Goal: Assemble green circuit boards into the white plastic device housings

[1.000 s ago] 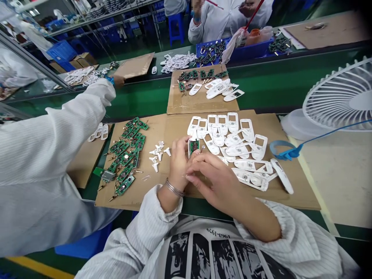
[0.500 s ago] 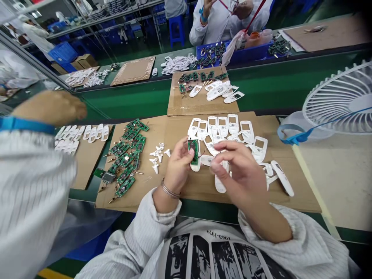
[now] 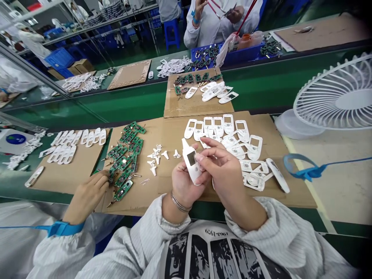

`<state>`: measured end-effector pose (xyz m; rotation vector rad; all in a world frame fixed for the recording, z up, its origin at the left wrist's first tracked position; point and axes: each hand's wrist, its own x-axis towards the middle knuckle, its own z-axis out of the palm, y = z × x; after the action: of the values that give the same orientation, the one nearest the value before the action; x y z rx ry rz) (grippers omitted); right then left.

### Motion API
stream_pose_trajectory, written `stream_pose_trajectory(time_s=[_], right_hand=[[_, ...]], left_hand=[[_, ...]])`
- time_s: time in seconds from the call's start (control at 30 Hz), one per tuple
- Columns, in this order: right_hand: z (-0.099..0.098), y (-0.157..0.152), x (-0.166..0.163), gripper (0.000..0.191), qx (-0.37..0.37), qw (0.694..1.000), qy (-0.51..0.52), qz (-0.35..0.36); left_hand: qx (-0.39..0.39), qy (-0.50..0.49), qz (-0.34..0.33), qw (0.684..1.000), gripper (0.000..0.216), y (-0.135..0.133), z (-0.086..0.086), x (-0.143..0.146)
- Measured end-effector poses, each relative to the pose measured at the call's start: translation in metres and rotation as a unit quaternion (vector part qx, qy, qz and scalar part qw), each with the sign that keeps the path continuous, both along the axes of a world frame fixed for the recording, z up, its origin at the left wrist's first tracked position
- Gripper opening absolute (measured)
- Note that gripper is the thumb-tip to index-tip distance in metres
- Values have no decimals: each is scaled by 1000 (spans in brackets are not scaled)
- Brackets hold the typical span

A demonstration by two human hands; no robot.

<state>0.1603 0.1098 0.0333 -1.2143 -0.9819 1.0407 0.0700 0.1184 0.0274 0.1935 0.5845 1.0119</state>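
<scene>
Both my hands are on a white handheld device (image 3: 191, 164) with a pointed tip and a small grey screen window. Underneath, my left hand (image 3: 183, 182) cradles it with curled fingers. My right hand (image 3: 222, 164) grips its right side, thumb and fingertips near the screen; the board inside is hidden. Just beyond, white plastic covers (image 3: 255, 148) with window cutouts lie in loose rows on the cardboard (image 3: 162, 131). Small white pointed pieces (image 3: 153, 162) and a pile of green circuit boards (image 3: 124, 161) are to the left.
A co-worker's hand (image 3: 88, 193) reaches to the boards from the left. More white shells (image 3: 65, 153) rest on another cardboard. At right stands a white fan (image 3: 345, 97) with a blue strap (image 3: 308, 170) nearby. Another person sits across the bench behind a blue tray (image 3: 244, 54).
My right hand has come in from the right onto the piece in my left. The green board on the shell is now covered by a white front. The co-worker's hand has lowered to the boards.
</scene>
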Motion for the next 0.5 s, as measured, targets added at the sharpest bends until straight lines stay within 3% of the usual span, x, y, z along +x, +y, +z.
stream_pose_trajectory(time_s=[0.17, 0.3, 0.5], right_hand=[[3, 1, 5, 12, 10, 1000, 20, -7], [6, 2, 15, 13, 44, 996, 63, -53], [14, -2, 18, 11, 70, 994, 67, -41]], left_hand=[[33, -16, 5, 999, 22, 0, -1, -2], [51, -29, 2, 998, 18, -1, 1, -6], [1, -137, -18, 990, 15, -4, 8, -8]])
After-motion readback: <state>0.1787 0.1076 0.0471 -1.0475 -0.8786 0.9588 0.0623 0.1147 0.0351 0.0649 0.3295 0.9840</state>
